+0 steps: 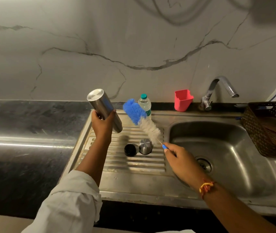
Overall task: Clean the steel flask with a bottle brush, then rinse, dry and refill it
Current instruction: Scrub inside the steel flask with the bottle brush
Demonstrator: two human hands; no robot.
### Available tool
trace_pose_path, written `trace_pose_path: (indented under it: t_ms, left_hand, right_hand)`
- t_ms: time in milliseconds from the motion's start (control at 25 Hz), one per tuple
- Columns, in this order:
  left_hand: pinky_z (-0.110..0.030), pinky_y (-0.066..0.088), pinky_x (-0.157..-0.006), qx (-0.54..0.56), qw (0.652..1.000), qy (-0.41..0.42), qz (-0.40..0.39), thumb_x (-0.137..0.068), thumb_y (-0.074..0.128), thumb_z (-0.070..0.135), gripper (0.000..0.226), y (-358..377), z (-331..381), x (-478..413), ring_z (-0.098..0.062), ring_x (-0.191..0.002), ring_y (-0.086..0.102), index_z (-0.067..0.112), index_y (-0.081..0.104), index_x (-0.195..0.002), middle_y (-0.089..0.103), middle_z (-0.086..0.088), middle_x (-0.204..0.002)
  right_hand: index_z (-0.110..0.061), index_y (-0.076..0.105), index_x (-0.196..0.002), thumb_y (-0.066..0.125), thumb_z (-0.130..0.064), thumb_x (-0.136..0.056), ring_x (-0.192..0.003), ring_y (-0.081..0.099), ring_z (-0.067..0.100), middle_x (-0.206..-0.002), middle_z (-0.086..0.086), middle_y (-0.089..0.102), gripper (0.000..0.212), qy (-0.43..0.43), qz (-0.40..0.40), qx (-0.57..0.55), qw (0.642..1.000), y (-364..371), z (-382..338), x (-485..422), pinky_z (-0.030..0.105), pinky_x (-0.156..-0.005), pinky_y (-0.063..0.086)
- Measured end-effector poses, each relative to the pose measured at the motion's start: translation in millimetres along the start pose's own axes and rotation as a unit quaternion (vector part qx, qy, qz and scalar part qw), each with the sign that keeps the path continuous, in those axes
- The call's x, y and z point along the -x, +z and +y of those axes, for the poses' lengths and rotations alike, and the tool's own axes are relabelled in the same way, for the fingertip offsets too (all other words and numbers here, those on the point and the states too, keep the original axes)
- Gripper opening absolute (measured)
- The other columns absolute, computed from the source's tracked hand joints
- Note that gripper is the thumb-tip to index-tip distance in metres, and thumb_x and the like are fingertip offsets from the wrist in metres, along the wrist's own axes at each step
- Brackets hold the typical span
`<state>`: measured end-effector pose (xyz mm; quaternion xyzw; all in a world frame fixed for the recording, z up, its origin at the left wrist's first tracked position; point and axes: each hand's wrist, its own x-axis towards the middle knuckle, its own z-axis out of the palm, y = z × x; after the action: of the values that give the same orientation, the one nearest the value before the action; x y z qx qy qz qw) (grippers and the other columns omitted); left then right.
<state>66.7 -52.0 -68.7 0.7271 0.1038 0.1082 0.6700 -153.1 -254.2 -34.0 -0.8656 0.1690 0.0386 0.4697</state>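
Note:
My left hand (pixel 102 122) grips the steel flask (pixel 103 107) around its middle, above the drainboard (pixel 133 162). The flask is tilted, its closed base pointing up and to the left, its mouth down and to the right. My right hand (pixel 178 158) holds the blue handle of the bottle brush (pixel 141 119). The brush has a blue tip and white bristles lower down, and it points up-left, close beside the flask but outside it. A black inner lid (pixel 130 150) and a steel cap (pixel 145 146) lie on the drainboard below the brush.
A clear water bottle (pixel 145 104) with a green cap stands behind the brush. A red plastic holder (pixel 183 100) and the tap (pixel 217 91) are at the back. The sink basin (pixel 226 148) is on the right, a brown basket (pixel 270 128) beyond it. Dark countertop (pixel 24 132) lies left.

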Motion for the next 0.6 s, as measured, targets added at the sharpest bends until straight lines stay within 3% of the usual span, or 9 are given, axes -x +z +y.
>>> trace_pose_path:
  t_ms: [120,160,200,240,280,480,600]
  left_hand:
    - [-0.026,0.052,-0.09,0.037,0.998,0.043,0.023,-0.083,0.085,0.033,0.053,0,33,4,-0.013,-0.11,0.061,0.029,0.05,-0.122,0.062,0.003,-0.12]
    - [-0.024,0.053,-0.089,0.053,0.997,0.054,0.03,-0.083,0.084,0.034,0.054,2,46,5,-0.012,-0.11,0.061,0.027,0.05,-0.125,0.062,0.003,-0.12]
    - [-0.023,0.054,-0.089,0.071,0.995,0.062,0.034,-0.085,0.083,0.035,0.055,4,59,8,-0.01,-0.11,0.062,0.024,0.051,-0.128,0.063,0.003,-0.121]
    - [-0.023,0.055,-0.088,0.092,0.993,0.066,0.037,-0.086,0.081,0.035,0.058,8,73,12,-0.009,-0.11,0.063,0.02,0.051,-0.133,0.063,0.002,-0.122]
    - [-0.023,0.056,-0.089,0.117,0.99,0.063,0.037,-0.087,0.08,0.036,0.06,12,86,16,-0.009,-0.11,0.063,0.017,0.051,-0.136,0.063,0.002,-0.123]
    - [-0.042,0.057,-0.1,0.294,0.956,-0.02,-0.002,-0.09,0.076,0.04,0.059,54,126,37,-0.02,-0.113,0.068,0.016,0.052,-0.138,0.068,-0.004,-0.126]
    - [-0.052,0.059,-0.093,0.395,0.91,-0.121,-0.045,-0.089,0.075,0.047,0.066,88,139,51,-0.029,-0.108,0.072,0.017,0.047,-0.142,0.071,-0.011,-0.123]
  right_hand:
    - [-0.034,0.049,-0.143,0.043,-0.034,-0.105,-0.084,0.067,0.031,-0.096,0.008,0.072,0.039,-0.026,0.021,-0.017,0.999,-15,-5,5,0.042,-0.073,0.056]
    - [-0.034,0.049,-0.143,0.044,-0.033,-0.105,-0.082,0.068,0.025,-0.09,0.001,0.073,0.038,-0.035,0.029,-0.029,0.999,-22,-6,6,0.04,-0.071,0.057]
    - [-0.033,0.05,-0.143,0.044,-0.033,-0.105,-0.07,0.067,0.013,-0.076,-0.01,0.07,0.038,-0.046,0.034,-0.038,0.998,-29,-6,8,0.031,-0.059,0.055]
    - [-0.032,0.05,-0.142,0.044,-0.032,-0.105,-0.058,0.061,0.003,-0.062,-0.016,0.062,0.038,-0.057,0.041,-0.04,0.997,-37,-7,9,0.018,-0.048,0.045]
    - [-0.03,0.051,-0.142,0.045,-0.032,-0.105,-0.051,0.054,-0.002,-0.054,-0.017,0.055,0.038,-0.066,0.051,-0.04,0.996,-46,-6,9,0.015,-0.045,0.04]
    - [-0.028,0.054,-0.14,0.047,-0.03,-0.104,-0.046,0.049,0.001,-0.052,-0.014,0.055,0.037,-0.085,0.097,-0.052,0.99,-96,2,17,0.015,-0.043,0.037]
    - [-0.025,0.052,-0.142,0.047,-0.028,-0.104,-0.048,0.052,-0.003,-0.06,-0.012,0.053,0.038,-0.093,0.113,-0.042,0.988,-126,13,23,0.015,-0.044,0.038]
